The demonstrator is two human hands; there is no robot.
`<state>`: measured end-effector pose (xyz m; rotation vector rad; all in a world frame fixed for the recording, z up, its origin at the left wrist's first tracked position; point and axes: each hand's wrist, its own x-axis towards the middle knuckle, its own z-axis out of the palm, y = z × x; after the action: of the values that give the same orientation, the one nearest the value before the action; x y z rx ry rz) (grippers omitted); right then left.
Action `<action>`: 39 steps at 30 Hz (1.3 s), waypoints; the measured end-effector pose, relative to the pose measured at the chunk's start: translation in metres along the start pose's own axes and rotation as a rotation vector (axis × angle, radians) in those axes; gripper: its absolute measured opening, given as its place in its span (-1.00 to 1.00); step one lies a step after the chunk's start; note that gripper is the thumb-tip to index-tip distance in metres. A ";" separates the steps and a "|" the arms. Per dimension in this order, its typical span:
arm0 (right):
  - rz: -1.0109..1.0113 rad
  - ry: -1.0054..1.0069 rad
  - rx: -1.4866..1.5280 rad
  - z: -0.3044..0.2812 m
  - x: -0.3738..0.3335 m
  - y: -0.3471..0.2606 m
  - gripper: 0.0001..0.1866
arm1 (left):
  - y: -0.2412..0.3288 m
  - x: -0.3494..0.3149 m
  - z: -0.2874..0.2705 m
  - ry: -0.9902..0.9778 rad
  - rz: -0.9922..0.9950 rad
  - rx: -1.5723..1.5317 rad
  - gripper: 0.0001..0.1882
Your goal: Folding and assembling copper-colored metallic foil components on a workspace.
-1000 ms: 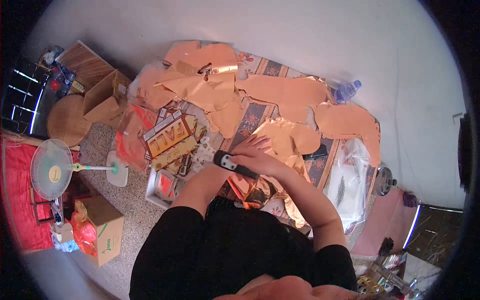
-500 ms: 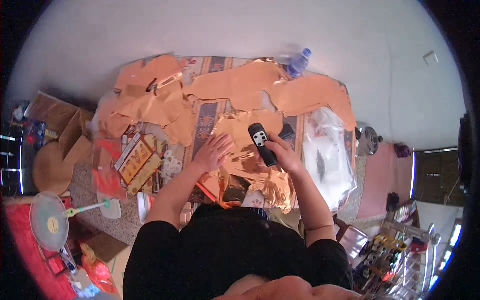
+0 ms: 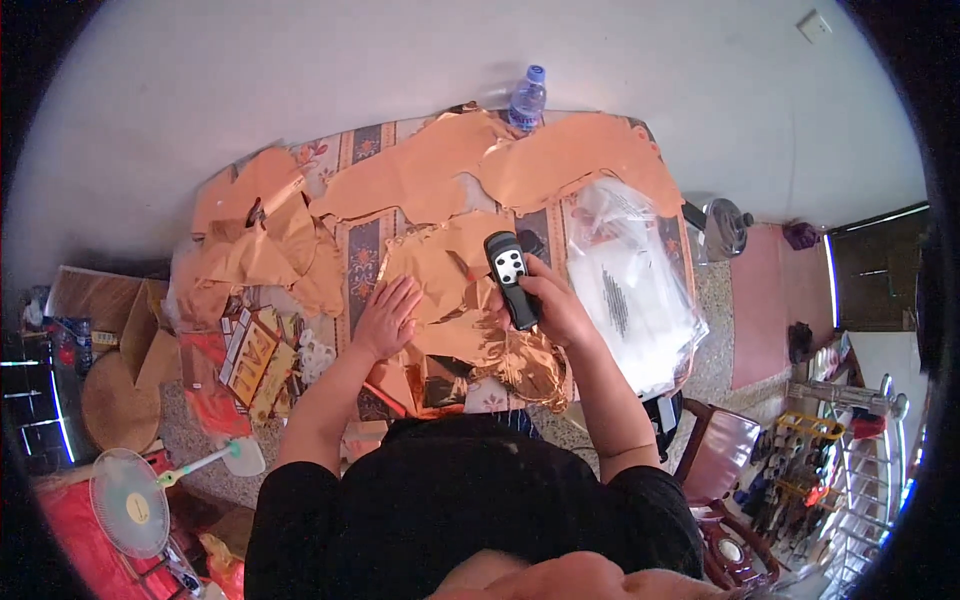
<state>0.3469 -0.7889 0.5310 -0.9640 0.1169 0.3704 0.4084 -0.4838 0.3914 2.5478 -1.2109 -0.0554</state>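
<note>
Right hand point(image 3: 556, 306): oblong black device point(image 3: 510, 270) | left hand point(image 3: 390, 318): over crinkled foil point(image 3: 445, 325)

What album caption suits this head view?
Right hand holding a black remote-like device, left hand at the edge of copper-coloured foil.

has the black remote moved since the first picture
Yes, to the right: the black remote, held in the right hand, is now much closer to the white plastic bag lying on the table.
</note>
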 end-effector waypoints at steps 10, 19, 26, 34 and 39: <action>-0.095 0.206 0.076 -0.032 -0.014 -0.005 -0.66 | 0.003 0.005 -0.003 -0.023 -0.002 -0.003 -0.43; -0.260 0.875 -0.678 -0.237 -0.053 -0.040 -0.66 | 0.000 0.002 -0.004 -0.052 -0.002 0.011 -0.42; -0.203 1.226 -1.087 -0.362 -0.075 -0.023 -0.72 | 0.001 0.005 -0.004 -0.026 0.001 0.016 -0.44; -0.027 1.245 -1.733 -0.350 -0.058 -0.017 -0.67 | 0.004 0.002 -0.007 -0.018 -0.023 0.000 -0.46; 0.124 1.240 -1.750 -0.321 -0.058 -0.033 -0.65 | 0.003 0.004 -0.004 -0.018 -0.026 -0.036 -0.43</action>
<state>0.3263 -1.0836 0.3894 -2.8330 1.1105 -0.1993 0.4097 -0.4873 0.3966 2.5373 -1.1732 -0.1053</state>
